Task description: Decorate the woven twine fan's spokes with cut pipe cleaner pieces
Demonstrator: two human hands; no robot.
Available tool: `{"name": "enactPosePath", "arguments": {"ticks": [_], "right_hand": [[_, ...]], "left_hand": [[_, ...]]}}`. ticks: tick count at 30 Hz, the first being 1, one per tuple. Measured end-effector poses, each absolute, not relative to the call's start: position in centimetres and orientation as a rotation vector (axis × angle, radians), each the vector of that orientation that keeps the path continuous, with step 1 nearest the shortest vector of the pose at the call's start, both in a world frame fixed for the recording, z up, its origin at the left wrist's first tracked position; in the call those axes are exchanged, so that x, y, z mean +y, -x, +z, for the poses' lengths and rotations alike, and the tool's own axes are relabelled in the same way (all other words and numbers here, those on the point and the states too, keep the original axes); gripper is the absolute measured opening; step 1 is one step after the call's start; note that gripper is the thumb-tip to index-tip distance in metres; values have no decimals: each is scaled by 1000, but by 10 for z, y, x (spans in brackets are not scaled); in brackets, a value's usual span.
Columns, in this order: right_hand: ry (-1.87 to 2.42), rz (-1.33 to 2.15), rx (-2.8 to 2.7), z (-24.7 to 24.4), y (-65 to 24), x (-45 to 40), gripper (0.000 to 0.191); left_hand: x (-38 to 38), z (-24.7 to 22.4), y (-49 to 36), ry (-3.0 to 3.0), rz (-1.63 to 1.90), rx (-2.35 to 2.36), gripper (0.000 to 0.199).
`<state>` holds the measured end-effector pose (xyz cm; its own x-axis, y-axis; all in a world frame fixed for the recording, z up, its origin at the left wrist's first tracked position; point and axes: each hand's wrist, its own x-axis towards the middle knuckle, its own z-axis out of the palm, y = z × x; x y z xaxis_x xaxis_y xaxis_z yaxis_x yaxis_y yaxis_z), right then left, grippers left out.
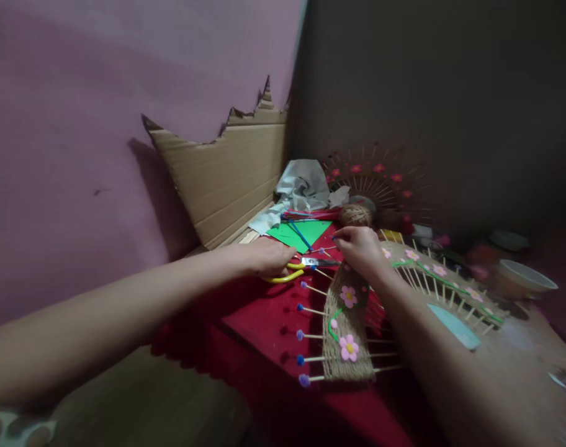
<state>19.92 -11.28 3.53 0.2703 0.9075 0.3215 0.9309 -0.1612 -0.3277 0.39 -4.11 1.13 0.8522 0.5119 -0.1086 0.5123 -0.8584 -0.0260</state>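
Observation:
Curled at the yellow handles of a pair of scissors [290,274] is my left hand [270,257]; the blades point right, toward the woven piece. My right hand [361,247] is closed in a pinch at the far end of that piece, around a thin stick's blue-tipped end [334,237]; the fingers partly hide it. The curved jute-twine weaving [332,357] lies on red cloth [259,329], under and beside my right hand. Blue and purple balls [300,335] cap its sticks. Pink flowers [349,347] and a green stem decorate it.
A torn cardboard sheet [231,171] leans on the left wall. Behind my hands are green paper [306,233], a twine ball [356,215] and a crumpled plastic bag [305,186]. A second flowered weaving [432,267] and a plastic bowl [527,276] stand right.

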Motion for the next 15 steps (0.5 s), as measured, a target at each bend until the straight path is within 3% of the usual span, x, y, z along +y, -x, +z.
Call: {"name": "enactPosePath", "arguments": {"ticks": [6, 12, 15], "right_hand": [[2090, -31, -1692, 37, -197, -115, 24], [2153, -102, -1718, 34, -193, -112, 23], [2198, -120, -1736, 32, -192, -112, 25]], "left_hand": [[-17, 22, -17, -2960, -150, 794, 13], [15, 15, -50, -2931, 167, 920, 35], [21, 7, -68, -2930, 211, 904, 30]]}}
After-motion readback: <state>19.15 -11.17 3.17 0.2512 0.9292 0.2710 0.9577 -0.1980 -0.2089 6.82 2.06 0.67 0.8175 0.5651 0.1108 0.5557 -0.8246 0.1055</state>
